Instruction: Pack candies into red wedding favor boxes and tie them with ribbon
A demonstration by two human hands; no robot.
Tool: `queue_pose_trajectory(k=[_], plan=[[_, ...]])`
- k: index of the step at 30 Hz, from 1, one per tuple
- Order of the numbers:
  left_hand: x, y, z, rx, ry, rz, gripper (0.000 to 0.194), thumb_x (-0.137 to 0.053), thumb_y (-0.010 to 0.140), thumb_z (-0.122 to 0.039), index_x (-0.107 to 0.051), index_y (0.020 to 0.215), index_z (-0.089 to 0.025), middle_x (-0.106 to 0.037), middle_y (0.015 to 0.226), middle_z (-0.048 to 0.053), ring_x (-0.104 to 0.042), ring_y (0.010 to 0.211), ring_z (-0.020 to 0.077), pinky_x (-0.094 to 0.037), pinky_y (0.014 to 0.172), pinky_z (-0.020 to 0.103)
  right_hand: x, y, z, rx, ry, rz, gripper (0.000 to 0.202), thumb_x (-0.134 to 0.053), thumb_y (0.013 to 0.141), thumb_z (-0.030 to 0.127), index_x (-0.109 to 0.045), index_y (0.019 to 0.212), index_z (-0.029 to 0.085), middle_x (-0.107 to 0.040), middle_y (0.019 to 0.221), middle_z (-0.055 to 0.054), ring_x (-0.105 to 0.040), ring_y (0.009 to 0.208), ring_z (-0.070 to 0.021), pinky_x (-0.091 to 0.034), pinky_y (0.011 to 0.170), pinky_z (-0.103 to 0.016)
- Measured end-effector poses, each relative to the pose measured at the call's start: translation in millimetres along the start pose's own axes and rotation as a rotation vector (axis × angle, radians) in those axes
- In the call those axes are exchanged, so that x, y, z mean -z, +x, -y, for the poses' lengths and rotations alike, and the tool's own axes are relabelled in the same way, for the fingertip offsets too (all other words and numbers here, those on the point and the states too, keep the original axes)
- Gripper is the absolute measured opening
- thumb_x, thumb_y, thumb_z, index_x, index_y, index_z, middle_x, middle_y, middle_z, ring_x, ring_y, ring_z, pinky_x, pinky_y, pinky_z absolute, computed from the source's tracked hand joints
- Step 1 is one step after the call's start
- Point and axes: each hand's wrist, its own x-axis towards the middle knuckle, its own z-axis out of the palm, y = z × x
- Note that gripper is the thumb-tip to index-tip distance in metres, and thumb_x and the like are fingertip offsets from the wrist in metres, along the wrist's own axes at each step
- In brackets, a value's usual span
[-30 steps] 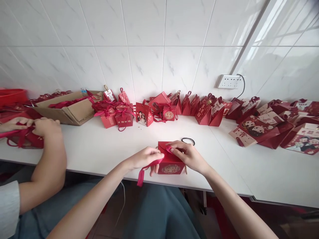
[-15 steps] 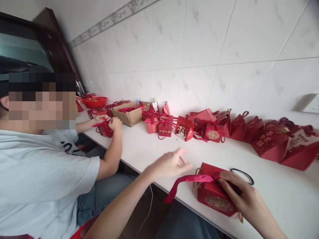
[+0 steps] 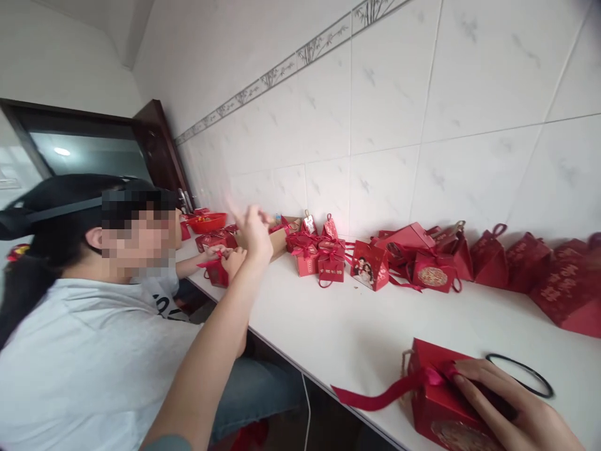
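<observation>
My right hand (image 3: 509, 398) pinches the knot of a pink-red ribbon (image 3: 375, 398) on top of a red gift box (image 3: 451, 401). One ribbon tail hangs off the box to the left, past the table edge. The box has a gold emblem, partly cut off at the bottom. My left hand (image 3: 253, 232) is raised on an outstretched arm, holding nothing. Its fingers are apart and somewhat blurred, with one pointing upward. Behind it stands a cardboard box (image 3: 278, 243), partly hidden by my hand.
A black loop (image 3: 521, 376) lies right of the gift box. Several red boxes (image 3: 434, 272) line the wall side of the white table (image 3: 300, 319). At the left, a co-worker (image 3: 103, 351) handles another red box (image 3: 216, 272). Farther off stands a red basin (image 3: 206, 222).
My left hand has moved from beside the gift box, up and left toward the cardboard box. The view has shifted, while my right hand stays on the ribbon.
</observation>
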Motion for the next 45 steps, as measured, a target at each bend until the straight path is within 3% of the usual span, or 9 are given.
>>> queue_pose_trajectory(k=[4, 6, 8, 12, 17, 21, 26, 36, 45], plan=[[-21.7, -100, 38, 0.465, 0.336, 0.846, 0.022, -0.049, 0.08, -0.032, -0.061, 0.087, -0.015, -0.057, 0.066, -0.001, -0.052, 0.055, 0.0091, -0.039, 0.053, 0.022, 11, 6, 30, -0.103, 0.061, 0.045, 0.033, -0.047, 0.086, 0.047, -0.068, 0.08, 0.022, -0.068, 0.086, -0.007, -0.066, 0.074, -0.021, -0.055, 0.065, -0.028], [-19.9, -152, 44, 0.479, 0.492, 1.252, 0.031, -0.051, 0.082, -0.045, -0.062, 0.083, -0.016, -0.065, 0.081, 0.003, -0.06, 0.076, 0.0149, -0.044, 0.068, 0.025, 15, 10, 38, -0.127, 0.107, 0.064, 0.032, -0.044, 0.088, 0.043, -0.067, 0.083, 0.02, -0.067, 0.086, -0.007, -0.065, 0.077, -0.02, -0.052, 0.068, -0.028], [-13.8, -191, 46, 0.472, 0.606, 1.425, 0.036, -0.05, 0.081, -0.054, -0.059, 0.09, -0.02, -0.066, 0.092, 0.003, -0.061, 0.087, 0.0189, -0.044, 0.076, 0.028, 19, 13, 39, -0.147, 0.131, 0.068, 0.03, -0.046, 0.088, 0.04, -0.067, 0.084, 0.019, -0.066, 0.088, -0.007, -0.064, 0.081, -0.0199, -0.051, 0.074, -0.03], [-7.7, -224, 51, 0.586, 0.637, 1.41, 0.036, -0.049, 0.082, -0.055, -0.049, 0.089, -0.02, -0.062, 0.09, 0.001, -0.059, 0.082, 0.0184, -0.044, 0.072, 0.029, 24, 14, 35, -0.235, 0.204, 0.069, 0.027, -0.047, 0.086, 0.038, -0.067, 0.086, 0.019, -0.067, 0.09, -0.007, -0.062, 0.082, -0.0192, -0.049, 0.076, -0.031], [-12.2, -221, 56, 0.774, 0.457, 1.445, 0.029, -0.051, 0.082, -0.048, -0.045, 0.078, -0.02, -0.048, 0.064, -0.006, -0.049, 0.053, 0.0108, -0.04, 0.054, 0.024, 19, 13, 31, -0.39, 0.375, 0.002, 0.025, -0.053, 0.082, 0.04, -0.063, 0.084, 0.018, -0.068, 0.082, -0.005, -0.062, 0.073, -0.0176, -0.048, 0.066, -0.029], [-16.9, -212, 49, 0.581, 0.588, 1.42, 0.034, -0.05, 0.083, -0.047, -0.041, 0.067, -0.019, -0.044, 0.06, -0.006, -0.045, 0.051, 0.009, -0.036, 0.054, 0.023, 15, 14, 33, -0.341, 0.345, 0.0, 0.022, -0.051, 0.084, 0.036, -0.062, 0.082, 0.018, -0.067, 0.079, -0.004, -0.061, 0.071, -0.0167, -0.047, 0.065, -0.028], [-27.2, -200, 42, 0.577, 0.615, 1.474, 0.032, -0.043, 0.085, -0.048, -0.047, 0.07, -0.019, -0.05, 0.057, -0.004, -0.049, 0.052, 0.0116, -0.036, 0.052, 0.023, 13, 14, 37, -0.225, 0.238, -0.037, 0.021, -0.045, 0.085, 0.027, -0.064, 0.084, 0.019, -0.067, 0.089, -0.006, -0.062, 0.083, -0.0173, -0.048, 0.075, -0.029], [-34.4, -193, 31, 0.232, 0.868, 1.552, 0.027, -0.053, 0.079, -0.041, -0.059, 0.1, -0.026, -0.066, 0.093, -0.002, -0.061, 0.081, 0.0176, -0.044, 0.068, 0.025, 14, 11, 41, -0.253, 0.199, 0.01, 0.018, -0.047, 0.085, 0.027, -0.062, 0.087, 0.018, -0.068, 0.084, -0.004, -0.062, 0.074, -0.0164, -0.049, 0.069, -0.028], [-34.2, -193, 30, 0.149, 0.964, 1.549, 0.026, -0.04, 0.086, -0.04, -0.058, 0.079, -0.023, -0.065, 0.086, -0.001, -0.06, 0.075, 0.0179, -0.042, 0.067, 0.028, 8, 11, 40, -0.241, 0.21, -0.06, 0.009, -0.049, 0.081, 0.025, -0.055, 0.088, 0.021, -0.068, 0.087, -0.004, -0.064, 0.078, -0.0172, -0.05, 0.071, -0.03]])
